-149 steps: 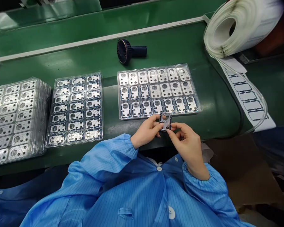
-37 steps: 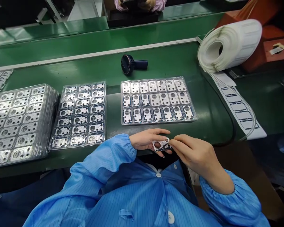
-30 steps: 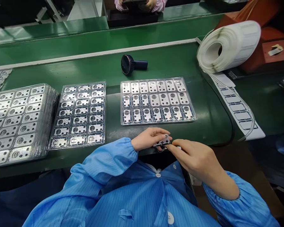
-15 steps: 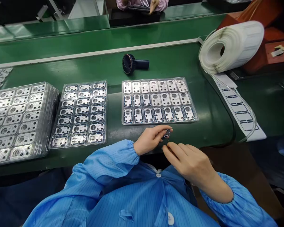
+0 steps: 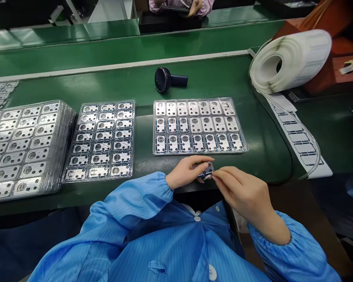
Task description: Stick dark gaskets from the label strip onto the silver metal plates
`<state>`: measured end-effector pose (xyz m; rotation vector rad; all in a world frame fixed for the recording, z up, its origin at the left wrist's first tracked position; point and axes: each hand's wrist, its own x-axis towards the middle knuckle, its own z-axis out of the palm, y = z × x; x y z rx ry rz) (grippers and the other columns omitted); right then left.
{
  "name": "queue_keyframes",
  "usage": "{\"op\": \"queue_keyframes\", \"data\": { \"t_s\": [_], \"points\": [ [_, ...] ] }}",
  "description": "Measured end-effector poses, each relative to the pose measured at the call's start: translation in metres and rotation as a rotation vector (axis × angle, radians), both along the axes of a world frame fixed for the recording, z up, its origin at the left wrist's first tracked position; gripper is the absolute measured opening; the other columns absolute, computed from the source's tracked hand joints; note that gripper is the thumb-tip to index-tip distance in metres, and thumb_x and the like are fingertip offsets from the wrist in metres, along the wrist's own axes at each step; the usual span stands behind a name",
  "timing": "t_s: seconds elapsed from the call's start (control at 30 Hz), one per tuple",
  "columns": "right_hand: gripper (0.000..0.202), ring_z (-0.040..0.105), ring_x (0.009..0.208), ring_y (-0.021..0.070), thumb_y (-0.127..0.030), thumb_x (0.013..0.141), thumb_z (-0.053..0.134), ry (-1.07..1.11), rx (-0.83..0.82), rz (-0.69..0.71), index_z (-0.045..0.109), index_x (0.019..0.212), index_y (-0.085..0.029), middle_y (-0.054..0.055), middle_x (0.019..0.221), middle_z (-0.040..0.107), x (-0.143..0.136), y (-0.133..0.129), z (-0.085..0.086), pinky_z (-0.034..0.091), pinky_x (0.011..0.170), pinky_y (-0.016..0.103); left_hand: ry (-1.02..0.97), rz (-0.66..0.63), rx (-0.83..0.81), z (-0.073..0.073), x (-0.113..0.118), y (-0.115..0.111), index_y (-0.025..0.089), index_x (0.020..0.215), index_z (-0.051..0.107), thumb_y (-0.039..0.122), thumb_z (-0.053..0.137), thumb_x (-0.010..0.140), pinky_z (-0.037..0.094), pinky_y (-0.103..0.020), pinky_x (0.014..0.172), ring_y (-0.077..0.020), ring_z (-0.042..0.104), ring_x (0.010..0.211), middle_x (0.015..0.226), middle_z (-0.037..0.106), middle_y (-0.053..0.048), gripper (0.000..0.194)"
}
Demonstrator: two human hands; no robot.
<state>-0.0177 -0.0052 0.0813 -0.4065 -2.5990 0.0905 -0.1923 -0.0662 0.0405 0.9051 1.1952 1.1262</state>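
So since half a second ago the right hand [image 5: 248, 194] has come up from below and its fingertips are now at the right edge of the little metal plate [image 5: 206, 169], which the left hand [image 5: 184, 172] has tipped a bit flatter. The plate is up in the air at the near side of the table [image 5: 270, 160], just short of the closest clear tray [image 5: 239, 128]. That tray holds three rows of seven plates: the near row all have dark blue edging, the middle row has it on the left three only, and the rest look plain silver. The far right corner one sits kinda crooked. Next tray over [image 5: 133, 139] has seven rows of three, mostly dark-edged, and left of that there's a tall stack of trays [image 5: 61, 143], the top one full of plates too. Hands-wise, the left comes in from the side, thumb on the plate's face and fingers behind, so it's properly pinched. The right wrist is bent in, palm down, thumb and forefinger bunched at that edge; can't tell if they're actually gripping something. A small white bit [image 5: 206, 177] pokes out under the plate. Small fan [image 5: 170, 80] lying behind the tray, fat label roll [image 5: 297, 60] off to the right.
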Motion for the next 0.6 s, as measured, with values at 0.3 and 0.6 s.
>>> {"op": "queue_keyframes", "data": {
  "t_s": [0.3, 0.6],
  "points": [
    [0.018, 0.057, 0.057, 0.0144, -0.032, 0.094, 0.057, 0.139, -0.672, -0.189, 0.065, 0.083, -0.021, 0.003, 0.077, 0.066, 0.0030, 0.0109, -0.0014, 0.047, 0.050, 0.026, -0.363, -0.056, -0.193, 0.0058, -0.0081, 0.0036, 0.015, 0.103, 0.059, 0.068, 0.058, 0.080, 0.044, -0.019, 0.053, -0.0147, 0.067, 0.076, 0.095, 0.064, -0.008, 0.058],
    [0.024, 0.060, 0.059, 0.0160, -0.043, 0.087, 0.066, 0.263, -1.003, -0.319, 0.069, 0.085, -0.019, 0.004, 0.074, 0.068, 0.0019, 0.0080, -0.0082, 0.048, 0.049, 0.024, -0.401, -0.142, -0.136, 0.0075, -0.0082, 0.0037, 0.018, 0.110, 0.071, 0.048, 0.076, 0.074, 0.040, -0.019, 0.064, -0.0095, 0.051, 0.081, 0.098, 0.063, -0.006, 0.048]
  ]
}}
